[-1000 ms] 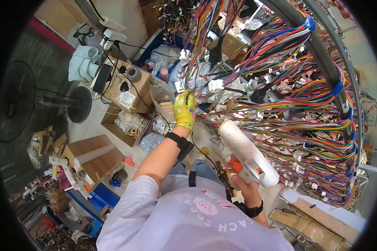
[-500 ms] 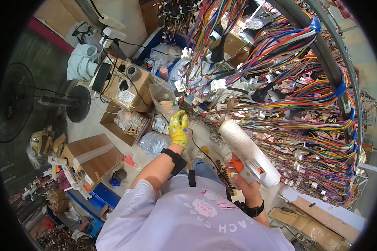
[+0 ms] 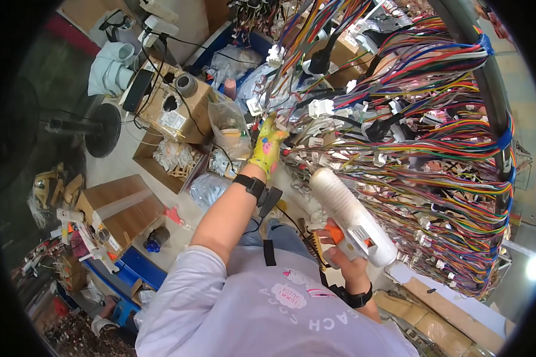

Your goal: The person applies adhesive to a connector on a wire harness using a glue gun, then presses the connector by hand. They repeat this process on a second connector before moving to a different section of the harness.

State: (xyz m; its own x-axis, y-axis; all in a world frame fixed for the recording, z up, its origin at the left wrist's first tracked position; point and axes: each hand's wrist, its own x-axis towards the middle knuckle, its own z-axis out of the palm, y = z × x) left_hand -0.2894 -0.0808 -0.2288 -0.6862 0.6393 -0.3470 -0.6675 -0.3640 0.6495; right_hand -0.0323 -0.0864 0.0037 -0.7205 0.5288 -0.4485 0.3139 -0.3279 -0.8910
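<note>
My left hand (image 3: 269, 146), in a yellow glove with coloured spots, is up at the loose ends of the hanging wires (image 3: 333, 141). Its fingers are closed on some wires there, though the fingertips are partly hidden among the strands. White plastic connectors (image 3: 321, 108) hang close by. In my bare right hand (image 3: 346, 260) is a white gun-shaped tool (image 3: 356, 219) with an orange trigger. My fingers wrap its handle, and its ribbed, browned front end points up and left, just below the wires.
A curved metal rail (image 3: 495, 107) carries many coloured wire bundles on the right. An opened carton (image 3: 161, 113) stands at the left beside a clear plastic bag (image 3: 226, 119). Another carton (image 3: 119, 208), a fan's round base (image 3: 103, 131) and blue bins (image 3: 190, 68) surround the floor space.
My left hand has moved up and slightly right, further into the wire ends. My right hand still holds the tool in nearly the same place. The view has shifted slightly.
</note>
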